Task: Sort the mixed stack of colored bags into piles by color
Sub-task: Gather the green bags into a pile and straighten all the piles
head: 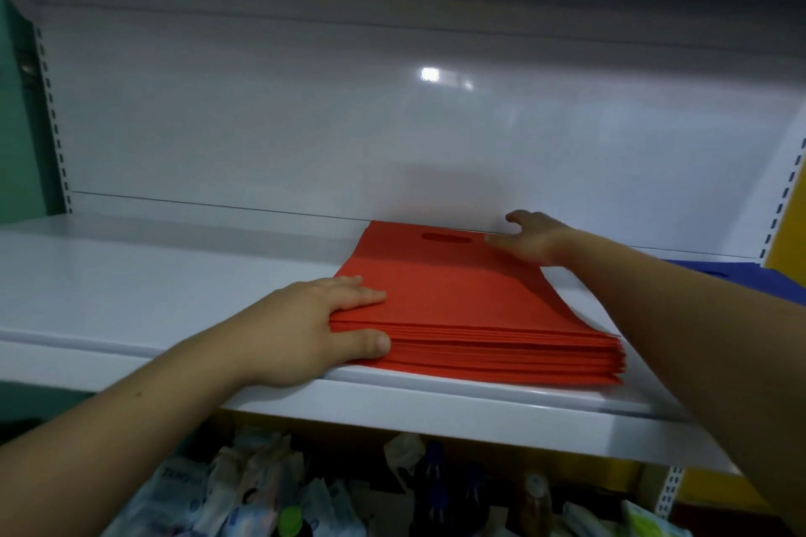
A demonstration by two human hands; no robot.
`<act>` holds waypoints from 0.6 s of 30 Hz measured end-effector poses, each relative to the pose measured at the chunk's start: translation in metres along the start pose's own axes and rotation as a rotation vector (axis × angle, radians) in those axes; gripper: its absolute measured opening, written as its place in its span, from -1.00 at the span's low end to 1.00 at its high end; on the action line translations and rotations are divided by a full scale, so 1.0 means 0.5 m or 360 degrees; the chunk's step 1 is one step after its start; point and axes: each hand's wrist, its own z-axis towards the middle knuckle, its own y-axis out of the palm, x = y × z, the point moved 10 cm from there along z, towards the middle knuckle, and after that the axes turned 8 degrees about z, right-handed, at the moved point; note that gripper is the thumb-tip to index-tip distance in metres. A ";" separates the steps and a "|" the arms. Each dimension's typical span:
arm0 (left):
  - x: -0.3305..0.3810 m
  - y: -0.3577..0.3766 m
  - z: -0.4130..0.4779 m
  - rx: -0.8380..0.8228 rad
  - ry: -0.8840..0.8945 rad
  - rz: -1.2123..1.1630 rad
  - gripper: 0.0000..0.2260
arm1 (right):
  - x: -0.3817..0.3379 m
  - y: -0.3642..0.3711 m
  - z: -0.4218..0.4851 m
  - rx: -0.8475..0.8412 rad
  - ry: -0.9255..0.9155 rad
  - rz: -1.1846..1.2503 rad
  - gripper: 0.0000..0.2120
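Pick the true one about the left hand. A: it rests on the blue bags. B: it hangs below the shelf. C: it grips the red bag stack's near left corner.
C: the left hand lays fingers atop the red bag stack, thumb against its front edge.

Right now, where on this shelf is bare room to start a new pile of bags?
The widest bare patch is the white shelf left of the red stack, up to the slotted upright. Right of the stack it is crowded: only a narrow strip before the blue bags, crossed by the right forearm.
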 end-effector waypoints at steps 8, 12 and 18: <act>0.005 -0.010 -0.008 0.0088 -0.0003 -0.0143 -0.29 | -0.002 0.054 0.069 -0.0171 -0.0181 -0.0246 -0.26; 0.004 -0.005 -0.008 0.0035 -0.0036 -0.0128 -0.30 | 0.001 0.075 0.090 -0.0252 -0.0199 -0.0331 -0.20; 0.002 0.000 -0.007 0.0026 -0.0074 -0.0197 -0.37 | -0.011 0.092 0.106 -0.0233 -0.0215 -0.0357 -0.25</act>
